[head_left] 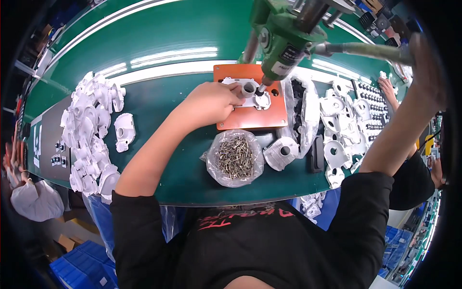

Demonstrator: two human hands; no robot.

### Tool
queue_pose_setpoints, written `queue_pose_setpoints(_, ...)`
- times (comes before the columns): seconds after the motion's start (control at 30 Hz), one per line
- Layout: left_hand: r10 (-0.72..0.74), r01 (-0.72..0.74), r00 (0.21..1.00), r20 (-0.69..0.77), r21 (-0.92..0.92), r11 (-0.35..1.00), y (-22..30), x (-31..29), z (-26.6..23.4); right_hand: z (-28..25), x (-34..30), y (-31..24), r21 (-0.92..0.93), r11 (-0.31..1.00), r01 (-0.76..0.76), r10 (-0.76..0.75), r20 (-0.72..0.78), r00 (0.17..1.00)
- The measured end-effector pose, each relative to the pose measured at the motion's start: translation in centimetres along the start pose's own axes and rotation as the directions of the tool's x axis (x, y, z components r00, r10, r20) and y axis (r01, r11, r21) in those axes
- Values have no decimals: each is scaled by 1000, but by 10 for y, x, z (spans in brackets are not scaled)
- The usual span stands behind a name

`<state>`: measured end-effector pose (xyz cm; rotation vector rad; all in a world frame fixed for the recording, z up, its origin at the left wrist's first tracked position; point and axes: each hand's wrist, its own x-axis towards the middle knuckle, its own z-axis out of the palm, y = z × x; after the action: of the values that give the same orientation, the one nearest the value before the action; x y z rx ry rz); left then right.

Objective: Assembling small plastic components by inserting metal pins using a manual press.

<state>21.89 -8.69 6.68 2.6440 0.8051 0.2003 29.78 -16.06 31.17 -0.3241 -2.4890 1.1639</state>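
Observation:
My left hand [211, 103] is closed, its fingertips on a white plastic housing [246, 102] that lies on an orange fixture plate [240, 121]. A grey round collar [248, 89] rises from the housing beside my fingers. Above it stands a green hand press [285, 42], its ram tip [262, 87] down at a small black piece on the housing. Raised at the far right, my right hand [427, 72] is around the end of the press lever [368, 50]; its fingers are somewhat blurred.
An open plastic bag of metal screws or pins [236, 159] sits nearest me. White housings [89, 130] are heaped left, more [337, 130] right. A bag of black parts [299, 111] lies beside the plate. Another person's hand [387, 90] reaches in near a tray of black parts [370, 108].

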Motion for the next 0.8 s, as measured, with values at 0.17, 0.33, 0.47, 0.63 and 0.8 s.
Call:
queue_pose_setpoints(0.17, 35, -36, 998, -57, -26, 999, 0, -1, -2, -20, -146, -2, -290, 922, -255, 342, 309, 887)
queue_pose_setpoints(0.33, 30, -33, 998, -59, -44, 999, -3, -4, -4, 13, -189, 22, -470, 827, -308, 380, 64, 923)
queue_pose_setpoints(0.47, 33, -37, 999, -38, -89, 995, 4, 6, -6, 16, -189, 12, -548, 758, -354, 454, 55, 889)
queue_pose_setpoints(0.63, 39, -42, 998, -45, -67, 997, 4, 4, -8, 54, -195, 37, -703, 585, -404, 567, -2, 824)
queue_pose_setpoints(0.8, -199, 181, 973, -115, -147, 972, 28, 13, -12, 58, -196, 41, -682, 565, -465, 540, -120, 833)
